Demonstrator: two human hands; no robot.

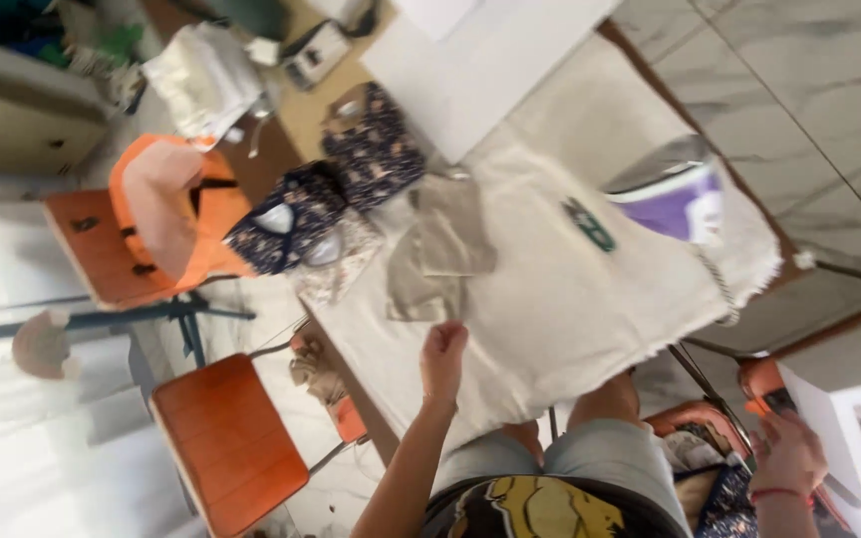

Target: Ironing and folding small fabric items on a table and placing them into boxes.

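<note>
My left hand reaches over the cream cloth-covered table. Its fingers are pinched at the near corner of a small beige cloth piece that lies crumpled on the cover. My right hand, with a red band at the wrist, hangs low at my right side with its fingers spread. It is over dark patterned fabric piled on an orange seat. My knees and grey shorts show below the table edge.
A purple and silver iron stands on the cover at the right. Dark floral fabric pieces lie at the table's far end beside a white board. Orange chairs stand left; a white box sits right.
</note>
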